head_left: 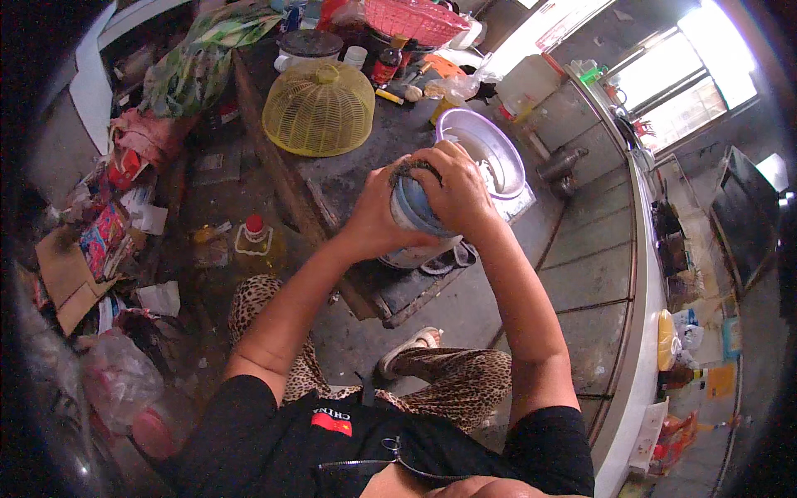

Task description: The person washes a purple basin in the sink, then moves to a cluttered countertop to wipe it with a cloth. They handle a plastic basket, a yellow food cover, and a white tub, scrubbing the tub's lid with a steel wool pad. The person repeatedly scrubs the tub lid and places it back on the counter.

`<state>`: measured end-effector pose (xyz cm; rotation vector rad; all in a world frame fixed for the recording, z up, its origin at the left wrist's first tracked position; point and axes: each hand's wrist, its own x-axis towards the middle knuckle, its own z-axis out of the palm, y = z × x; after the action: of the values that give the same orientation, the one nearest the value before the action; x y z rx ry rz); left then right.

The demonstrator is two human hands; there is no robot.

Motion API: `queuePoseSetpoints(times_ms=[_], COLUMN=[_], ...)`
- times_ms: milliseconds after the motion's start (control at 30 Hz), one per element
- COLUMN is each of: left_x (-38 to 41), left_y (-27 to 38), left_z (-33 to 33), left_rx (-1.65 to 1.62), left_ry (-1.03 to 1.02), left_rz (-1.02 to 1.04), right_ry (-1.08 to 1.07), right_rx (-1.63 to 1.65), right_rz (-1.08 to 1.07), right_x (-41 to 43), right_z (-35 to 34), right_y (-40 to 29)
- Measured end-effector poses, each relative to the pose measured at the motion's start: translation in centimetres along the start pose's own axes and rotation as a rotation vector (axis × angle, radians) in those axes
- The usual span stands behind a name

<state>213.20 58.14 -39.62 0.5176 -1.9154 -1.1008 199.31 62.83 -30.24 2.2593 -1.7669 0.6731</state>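
Note:
My left hand (386, 215) grips the left side of a round container with a blue rim (408, 202), held above the corner of a dark low table (398, 124). Across the container's top lies my right hand (457, 183), its fingers curled over the rim. Dark material or a dark edge shows by the fingers; I cannot tell which. A pale vessel (411, 255) shows partly beneath the hands. Just behind them stands a purple-rimmed basin (517, 155) with a pale liquid or wet surface inside. The container's contents are hidden.
A yellow mesh food cover (319, 112) sits on the table, near a dark sauce bottle (387, 61) and a pink plastic basket (414, 22). An oil jug with a red cap (254, 225) stands lower left. Cardboard (71, 274) and bags lie at far left. A tiled counter (644, 299) curves along the right.

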Motion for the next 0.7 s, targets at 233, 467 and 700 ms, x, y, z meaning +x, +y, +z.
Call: queuePoseSetpoints(times_ms=[233,467,700], left_x=[-0.3,0.0,-0.3], left_y=[-1.2,-1.4,-1.5], left_z=[-0.2,0.0,0.2], left_rx=[0.017,0.002,0.030], left_ry=[0.034,0.001,0.035], left_rz=[0.093,0.071,0.107], right_ry=[-0.337,-0.220,-0.276], right_rx=[0.074,-0.001,0.027], right_rz=[0.032,-0.146,-0.064], right_x=[-3.7,-0.9,-2.1], right_z=[-4.9,-2.1,-3.7], right_y=[-3.7,-1.7,-3.0])
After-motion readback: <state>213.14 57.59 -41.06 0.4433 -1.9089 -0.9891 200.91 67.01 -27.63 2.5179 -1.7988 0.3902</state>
